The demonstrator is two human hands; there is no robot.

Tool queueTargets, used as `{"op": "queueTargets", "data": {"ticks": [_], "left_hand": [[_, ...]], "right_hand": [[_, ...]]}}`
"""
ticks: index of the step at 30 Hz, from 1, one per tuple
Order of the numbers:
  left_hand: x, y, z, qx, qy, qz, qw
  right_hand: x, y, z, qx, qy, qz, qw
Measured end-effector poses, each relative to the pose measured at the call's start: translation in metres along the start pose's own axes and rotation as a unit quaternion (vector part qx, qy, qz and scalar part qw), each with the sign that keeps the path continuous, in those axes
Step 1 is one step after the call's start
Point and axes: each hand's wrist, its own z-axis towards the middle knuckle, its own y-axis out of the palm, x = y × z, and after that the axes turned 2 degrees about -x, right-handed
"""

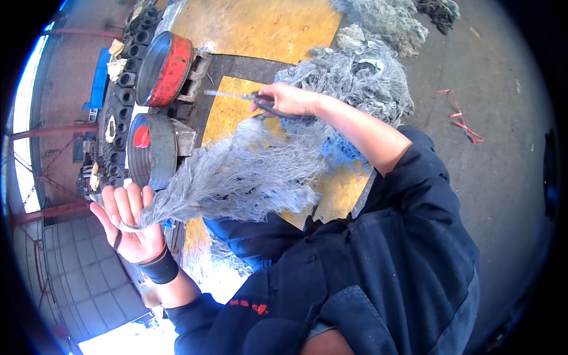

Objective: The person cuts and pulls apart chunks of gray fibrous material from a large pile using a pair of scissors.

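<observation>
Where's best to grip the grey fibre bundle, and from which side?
Probably the grey fibre bundle's tapered end at the left hand, coming from the person's left: strands gather narrow there, the middle fans out loosely, and the right hand's scissors are well away.

Head camera looks down at both hands [141, 241]

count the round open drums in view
2: the red-sided drum at upper left, and the grey drum just below it in the picture, above the left hand. No others show, though the fibre heaps could hide things.
</observation>
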Motion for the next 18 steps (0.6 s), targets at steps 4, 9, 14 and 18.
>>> {"op": "queueTargets", "data": {"ticks": [4, 9, 14, 18], "left_hand": [[-0.002, 0.004, -0.007, 0.003, 0.015, 0.003, 1.000], [-0.003, 0.003, -0.012, 0.000, 0.019, 0.008, 1.000], [0.000, -0.012, -0.006, 0.037, 0.035, 0.010, 0.999], [0.004, -0.067, 0.012, 0.103, 0.079, 0.079, 0.988]], "right_hand": [[0.001, 0.025, 0.006, -0.086, 0.009, 0.062, 0.994], [0.004, 0.026, 0.005, -0.102, 0.054, 0.112, 0.987], [0.002, -0.003, -0.008, -0.101, -0.003, 0.061, 0.993], [-0.014, -0.038, -0.026, 0.010, 0.099, 0.025, 0.995]]}}
